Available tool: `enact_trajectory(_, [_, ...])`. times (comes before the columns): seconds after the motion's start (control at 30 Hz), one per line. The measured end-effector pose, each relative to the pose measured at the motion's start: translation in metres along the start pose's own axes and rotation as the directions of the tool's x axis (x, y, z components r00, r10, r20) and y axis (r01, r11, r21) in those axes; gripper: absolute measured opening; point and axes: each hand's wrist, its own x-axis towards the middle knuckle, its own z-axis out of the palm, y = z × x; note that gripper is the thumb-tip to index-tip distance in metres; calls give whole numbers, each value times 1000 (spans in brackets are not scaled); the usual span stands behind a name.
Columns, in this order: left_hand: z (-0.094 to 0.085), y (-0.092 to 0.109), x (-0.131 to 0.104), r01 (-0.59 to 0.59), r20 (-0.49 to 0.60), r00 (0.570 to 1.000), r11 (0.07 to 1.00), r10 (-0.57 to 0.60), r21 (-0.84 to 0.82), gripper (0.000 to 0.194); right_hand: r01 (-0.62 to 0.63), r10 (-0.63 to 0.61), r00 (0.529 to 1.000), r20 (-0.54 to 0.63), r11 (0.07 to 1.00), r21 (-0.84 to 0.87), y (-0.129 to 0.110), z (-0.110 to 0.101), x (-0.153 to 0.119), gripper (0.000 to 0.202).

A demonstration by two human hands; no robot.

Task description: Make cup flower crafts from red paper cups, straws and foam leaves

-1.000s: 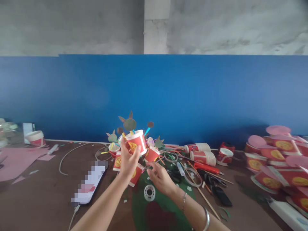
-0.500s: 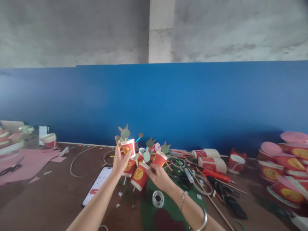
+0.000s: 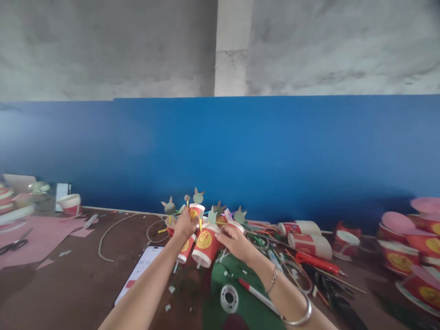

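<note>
My left hand (image 3: 185, 225) is closed round the side of a small red-and-white paper cup (image 3: 196, 210) at the back of a cluster. A grey-green paper cutout with pointed ears (image 3: 198, 197) rises from that cup. My right hand (image 3: 235, 240) has its thumb and fingers at the rim of a larger-looking front paper cup (image 3: 205, 245), which tilts and has a white stick below it. Another red cup (image 3: 186, 250) hangs beside it, partly behind my left wrist. More eared cutouts (image 3: 239, 215) stand around the cups; the fingertips are partly hidden.
A phone (image 3: 139, 274) lies left of my arms. A tape roll (image 3: 229, 298) and a red-and-white marker (image 3: 258, 296) lie in front. Cups on their sides (image 3: 311, 245), a red tool (image 3: 319, 263) and cords are right; stacked cups (image 3: 398, 256) stand far right. Scissors (image 3: 15, 243) lie left.
My left hand has moved right and slightly down with its cup, bringing it behind the front cup. My right hand has shifted slightly right along the front cup's rim. The marker has come into view.
</note>
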Motion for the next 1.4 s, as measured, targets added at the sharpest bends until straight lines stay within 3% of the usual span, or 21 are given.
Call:
enact_trajectory(0.1, [2, 4, -4, 27, -3, 1000, 996, -27, 83, 66, -6, 7, 1000, -11, 1000, 8, -9, -6, 12, 30])
enact_trajectory(0.2, [2, 8, -8, 3, 24, 1000, 991, -6, 134, 66, 55, -82, 991, -109, 973, -224, -21, -10, 27, 28])
enact_trajectory(0.3, [3, 10, -10, -20, 19, 1000, 977, 16, 211, 61, 155, -292, 941, -168, 818, -555, -31, -10, 44, 16])
enact_trajectory(0.37, [5, 10, -12, -46, -41, 997, 950, 61, 308, 57, 173, -396, 902, -172, 697, -696, -36, -9, 57, 21])
enact_trajectory(0.43, [6, 9, -14, -90, -93, 986, 914, 138, 396, 58, 103, -376, 910, -174, 612, -784, -37, -7, 69, 29])
enact_trajectory(0.57, [6, 7, -19, -163, -101, 967, 876, 233, 454, 57, -16, -227, 963, -146, 493, -870, -31, 0, 89, 20])
enact_trajectory(0.93, [10, -3, -25, -201, -116, 943, 808, 313, 553, 49, -38, -169, 978, -126, 445, -895, -19, 7, 105, 20])
enact_trajectory(1.1, [11, -2, -26, -189, -135, 936, 790, 324, 583, 48, -15, -160, 982, -103, 475, -880, -13, 10, 107, 22])
enact_trajectory(1.4, [-4, 4, -39, -204, -145, 931, 808, 335, 553, 42, 77, -244, 967, -73, 556, -828, 2, 0, 90, 35])
